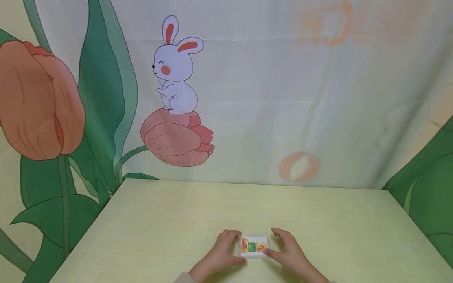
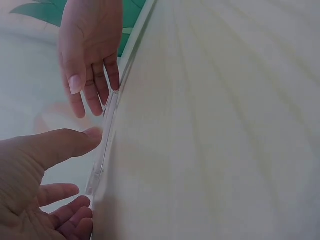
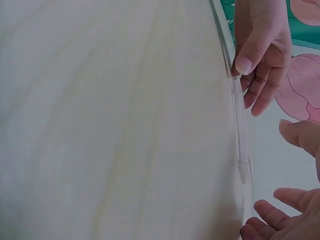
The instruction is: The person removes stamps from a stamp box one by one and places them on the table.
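Observation:
A small flat case (image 1: 252, 252) with clear plastic edges and an orange-and-green printed top lies on the table near its front. To its left is my left hand (image 1: 223, 249), thumb by the near corner and fingers by the far one. On the other side my right hand (image 1: 291, 253) has its thumb overlapping the case's right edge, its fingers spread apart from it. Seen edge-on, the case (image 2: 108, 135) is thin, a clear slab in the left wrist view. In the right wrist view, the left hand (image 3: 265, 40) has its fingertips right at the case's far end.
The pale yellow-green table (image 1: 159, 220) reaches back to a printed cloth backdrop (image 1: 247, 98). It shows a white rabbit (image 1: 180, 94) on a pink tulip (image 1: 173, 137), with large leaves at both sides.

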A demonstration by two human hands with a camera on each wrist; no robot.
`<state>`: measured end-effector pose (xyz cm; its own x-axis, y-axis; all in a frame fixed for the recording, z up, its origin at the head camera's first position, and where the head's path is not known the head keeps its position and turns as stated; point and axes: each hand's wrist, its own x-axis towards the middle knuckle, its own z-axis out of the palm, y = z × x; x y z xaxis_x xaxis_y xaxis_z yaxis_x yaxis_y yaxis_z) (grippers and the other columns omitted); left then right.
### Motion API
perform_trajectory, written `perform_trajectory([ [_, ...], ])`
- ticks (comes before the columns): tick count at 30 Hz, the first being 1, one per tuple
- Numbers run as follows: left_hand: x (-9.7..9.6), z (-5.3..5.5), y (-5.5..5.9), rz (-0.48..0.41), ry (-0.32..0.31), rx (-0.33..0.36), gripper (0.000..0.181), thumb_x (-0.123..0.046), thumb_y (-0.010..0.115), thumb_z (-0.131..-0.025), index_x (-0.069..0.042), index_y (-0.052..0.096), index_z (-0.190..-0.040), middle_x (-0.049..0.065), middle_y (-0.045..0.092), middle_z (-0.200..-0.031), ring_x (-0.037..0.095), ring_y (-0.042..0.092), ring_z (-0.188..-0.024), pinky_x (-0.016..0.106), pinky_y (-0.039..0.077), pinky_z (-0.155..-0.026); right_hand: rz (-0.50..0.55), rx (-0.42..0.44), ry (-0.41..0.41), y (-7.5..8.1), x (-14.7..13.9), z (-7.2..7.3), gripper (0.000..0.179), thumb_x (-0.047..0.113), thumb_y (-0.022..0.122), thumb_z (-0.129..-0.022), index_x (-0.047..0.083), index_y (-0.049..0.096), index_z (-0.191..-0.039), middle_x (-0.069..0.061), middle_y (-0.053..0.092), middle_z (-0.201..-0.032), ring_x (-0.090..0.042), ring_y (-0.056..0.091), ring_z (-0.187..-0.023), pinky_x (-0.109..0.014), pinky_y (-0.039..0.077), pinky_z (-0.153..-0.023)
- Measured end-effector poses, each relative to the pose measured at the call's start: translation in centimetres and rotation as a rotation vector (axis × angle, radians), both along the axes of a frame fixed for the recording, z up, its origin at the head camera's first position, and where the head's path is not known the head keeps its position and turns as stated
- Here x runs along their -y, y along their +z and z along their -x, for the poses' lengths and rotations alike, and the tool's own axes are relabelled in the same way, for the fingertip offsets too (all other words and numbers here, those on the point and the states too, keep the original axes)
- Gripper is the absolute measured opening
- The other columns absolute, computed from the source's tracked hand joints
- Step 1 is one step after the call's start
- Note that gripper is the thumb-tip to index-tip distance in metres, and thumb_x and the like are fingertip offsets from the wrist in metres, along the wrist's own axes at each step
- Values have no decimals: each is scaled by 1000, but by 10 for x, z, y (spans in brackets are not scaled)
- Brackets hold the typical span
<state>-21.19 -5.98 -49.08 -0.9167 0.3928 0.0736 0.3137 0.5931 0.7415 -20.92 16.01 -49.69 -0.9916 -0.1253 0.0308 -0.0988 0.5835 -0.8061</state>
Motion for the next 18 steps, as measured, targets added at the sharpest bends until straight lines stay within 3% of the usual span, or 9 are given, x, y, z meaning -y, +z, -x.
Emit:
perform_trajectory([
  [9,2,4,-1,44,2,3,69,-21,81,-64,4,49,-120,13,49,-113,26,43,-106,43,39,-94,-15,-1,36,-3,4,0,68,21,79,-68,2,49,-126,-16,51,-126,-35,42,-122,-55,31,-101],
  [18,0,6,-3,27,2,69,69,-19,81,-65,2,48,-122,13,46,-117,28,42,-111,48,37,-97,-74,-14,36,-4,8,-1,67,17,81,-63,2,53,-122,-15,53,-123,-35,43,-117,-54,33,-98],
])
